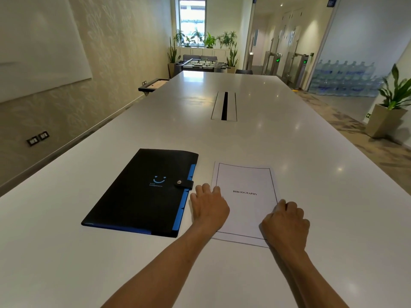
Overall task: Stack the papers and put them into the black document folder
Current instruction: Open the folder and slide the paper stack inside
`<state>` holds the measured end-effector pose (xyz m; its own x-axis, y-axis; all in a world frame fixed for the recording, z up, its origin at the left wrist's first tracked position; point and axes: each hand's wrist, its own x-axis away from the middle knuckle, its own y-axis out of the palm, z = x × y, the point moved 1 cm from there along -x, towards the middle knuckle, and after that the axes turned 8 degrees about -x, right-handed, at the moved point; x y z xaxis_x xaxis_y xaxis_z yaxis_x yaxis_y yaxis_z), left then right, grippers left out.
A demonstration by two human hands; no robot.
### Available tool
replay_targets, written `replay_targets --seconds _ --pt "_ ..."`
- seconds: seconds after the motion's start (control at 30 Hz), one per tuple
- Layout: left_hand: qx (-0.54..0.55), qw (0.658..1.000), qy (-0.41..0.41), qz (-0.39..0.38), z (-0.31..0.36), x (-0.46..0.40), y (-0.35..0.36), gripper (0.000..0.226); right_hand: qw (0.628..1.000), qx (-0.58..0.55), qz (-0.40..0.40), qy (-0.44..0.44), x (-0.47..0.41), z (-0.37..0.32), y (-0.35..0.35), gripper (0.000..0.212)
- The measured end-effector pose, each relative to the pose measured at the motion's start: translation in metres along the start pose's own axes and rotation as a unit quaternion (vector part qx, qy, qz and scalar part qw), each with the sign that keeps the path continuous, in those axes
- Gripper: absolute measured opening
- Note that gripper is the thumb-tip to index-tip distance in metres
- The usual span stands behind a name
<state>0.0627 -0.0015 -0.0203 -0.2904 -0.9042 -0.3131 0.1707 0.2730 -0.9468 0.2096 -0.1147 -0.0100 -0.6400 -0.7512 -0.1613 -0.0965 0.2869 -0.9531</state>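
A stack of white papers (244,181) lies on the white table (222,138), its top sheet framed by a black border and headed BIBLIOGRAPHY. The black document folder (138,196) rests to its left, closed by a snap strap, with blue tabs along its right edge. My left hand (209,207) lies palm down on the left edge of the papers, fingers spread. My right hand (285,221) sits at the papers' right edge near the lower corner, fingers curled over that edge.
A cable slot (224,106) is set into the table's middle, farther away. A potted plant (389,107) stands on the floor to the right. A foosball table (200,63) and more plants are at the room's far end.
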Motion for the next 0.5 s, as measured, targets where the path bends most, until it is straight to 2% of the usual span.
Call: replay_targets --seconds 0.1,0.2,0.27,0.4,0.5 --pt "0.014 0.999 0.009 0.039 -0.014 -0.009 -0.008 0.032 1.0 -0.001 -0.001 0.007 -0.002 0.001 -0.003 0.033" --pt "0.04 0.994 -0.019 0.097 -0.039 -0.02 -0.016 0.02 1.0 -0.003 0.019 0.015 -0.006 0.002 -0.009 0.021" --pt "0.048 0.993 -0.036 0.103 -0.059 -0.027 -0.017 0.021 0.999 0.0 0.049 0.005 -0.009 -0.004 -0.014 0.022" --pt "0.023 0.996 -0.041 0.07 -0.101 -0.042 -0.014 0.033 0.99 -0.073 0.081 -0.091 -0.014 -0.042 -0.018 0.031" --pt "0.019 0.999 -0.049 0.008 -0.123 -0.047 -0.009 0.04 0.972 -0.124 0.06 -0.19 -0.013 -0.08 -0.011 0.033"
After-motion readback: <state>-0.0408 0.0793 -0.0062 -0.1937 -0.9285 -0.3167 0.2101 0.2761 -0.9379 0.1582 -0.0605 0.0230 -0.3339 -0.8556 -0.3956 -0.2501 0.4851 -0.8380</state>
